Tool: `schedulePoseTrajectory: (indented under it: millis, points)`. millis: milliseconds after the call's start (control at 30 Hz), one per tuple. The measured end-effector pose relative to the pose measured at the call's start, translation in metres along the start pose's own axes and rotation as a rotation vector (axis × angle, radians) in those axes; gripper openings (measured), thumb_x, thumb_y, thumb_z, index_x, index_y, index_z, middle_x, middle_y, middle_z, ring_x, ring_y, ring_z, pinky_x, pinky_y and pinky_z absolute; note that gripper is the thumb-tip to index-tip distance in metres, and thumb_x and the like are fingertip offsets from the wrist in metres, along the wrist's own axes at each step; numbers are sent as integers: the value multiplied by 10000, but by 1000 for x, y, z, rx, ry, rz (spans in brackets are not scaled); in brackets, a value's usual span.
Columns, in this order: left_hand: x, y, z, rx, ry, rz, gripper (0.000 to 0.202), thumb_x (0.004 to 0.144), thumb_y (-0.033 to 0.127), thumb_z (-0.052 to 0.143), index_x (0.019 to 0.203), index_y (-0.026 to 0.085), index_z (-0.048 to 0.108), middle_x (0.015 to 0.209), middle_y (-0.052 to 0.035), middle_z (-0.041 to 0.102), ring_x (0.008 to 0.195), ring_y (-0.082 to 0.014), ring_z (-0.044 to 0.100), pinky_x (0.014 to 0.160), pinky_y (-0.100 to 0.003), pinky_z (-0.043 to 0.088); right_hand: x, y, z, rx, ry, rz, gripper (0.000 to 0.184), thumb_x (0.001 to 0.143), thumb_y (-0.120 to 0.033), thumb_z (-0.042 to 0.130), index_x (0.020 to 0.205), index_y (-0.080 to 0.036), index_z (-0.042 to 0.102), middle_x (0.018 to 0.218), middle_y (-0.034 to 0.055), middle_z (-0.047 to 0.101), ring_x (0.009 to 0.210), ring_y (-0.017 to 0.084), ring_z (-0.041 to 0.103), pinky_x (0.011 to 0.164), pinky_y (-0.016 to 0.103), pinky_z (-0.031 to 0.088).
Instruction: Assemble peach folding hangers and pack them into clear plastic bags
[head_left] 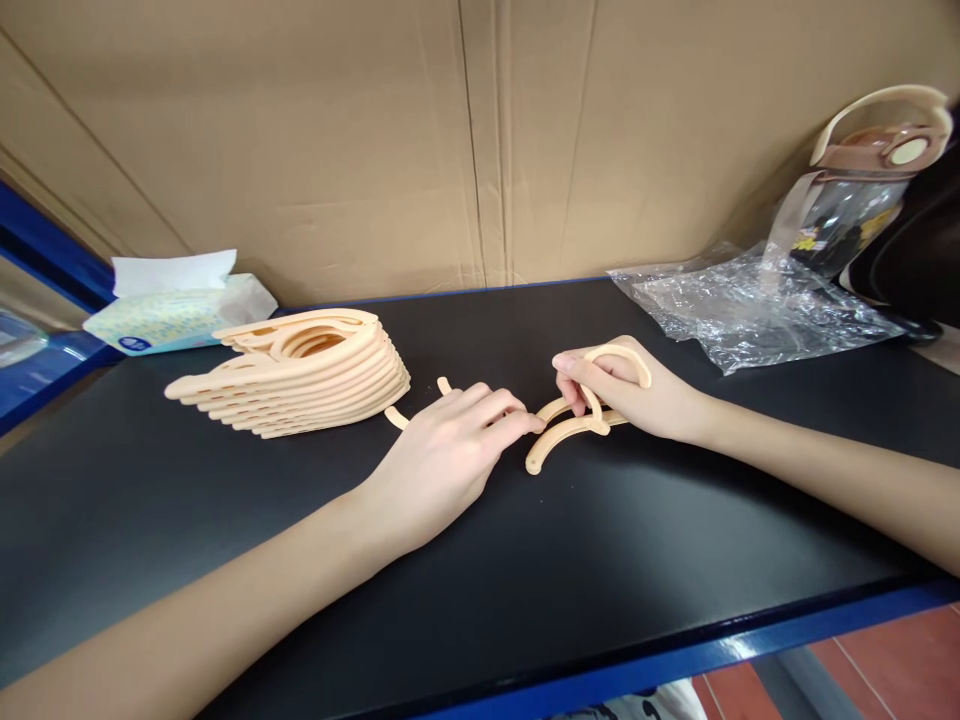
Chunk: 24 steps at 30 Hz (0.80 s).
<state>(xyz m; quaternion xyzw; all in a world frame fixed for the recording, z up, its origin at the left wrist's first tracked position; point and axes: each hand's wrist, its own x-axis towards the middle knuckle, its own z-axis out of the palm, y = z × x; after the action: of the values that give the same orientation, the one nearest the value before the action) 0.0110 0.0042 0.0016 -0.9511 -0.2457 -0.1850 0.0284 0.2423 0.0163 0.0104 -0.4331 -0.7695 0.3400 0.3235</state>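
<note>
Much of what lies under the left hand (454, 450) is hidden: two pale ends (396, 417) poke out at its ten and eleven o'clock, and whether they belong to one piece cannot be seen. Its fingers are bent close together, palm down, and it is impossible to tell whether they grip anything. One fingertip reaches toward three o'clock, at or just beside a pale strip of the hanger (566, 428).

That hanger is at two o'clock from the left hand, low over the tabletop (637, 560), partly covered by the right hand (626, 395). The right fingers and thumb are clasped on it at the hook, which loops up over the hand; the fingertips are partly out of sight.

The tabletop's blue near edge (630, 690) slants past at five o'clock, and black surface stretches between it and the hands. At twelve o'clock, cardboard (337, 150) rises along the far edge and limits reach.

A stack of hangers (337, 378) stands close by at ten o'clock from the left hand, with a tissue pack (176, 315) behind. At one to two o'clock from the right hand, a crumpled clear bag (750, 315) and a bottle (862, 215) take up the corner, beside a dark object (919, 235) cut off by the frame.
</note>
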Motion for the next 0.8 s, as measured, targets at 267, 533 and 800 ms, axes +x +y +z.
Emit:
schedulePoseTrajectory:
  millis: [267, 533, 800]
  points:
    - [0, -5, 4, -125, -16, -33, 361, 935, -20, 381, 1137, 188, 595, 1126, -11, 663, 983, -181, 611, 858, -329, 470, 4, 4, -1, -86, 26, -1, 489, 981, -435, 436, 573, -182, 531, 503, -56, 516, 502, 79, 432, 550, 245, 324]
    - [4, 5, -6, 224, 116, 18, 188, 983, 196, 464, 1010, 131, 639, 979, -56, 677, 813, -201, 639, 686, -313, 474, 5, 8, -3, -101, 80, 55, 519, 999, -430, 317, 585, -188, 515, 568, -23, 525, 553, 106, 476, 605, 262, 365]
    - [0, 14, -10, 486, 88, -51, 345, 965, 300, 481, 645, 190, 548, 501, 15, 545, 406, -184, 549, 424, -302, 258, 7, 11, -1, -107, 100, 46, 558, 1009, -471, 277, 615, -184, 550, 564, -16, 525, 570, 114, 507, 634, 265, 380]
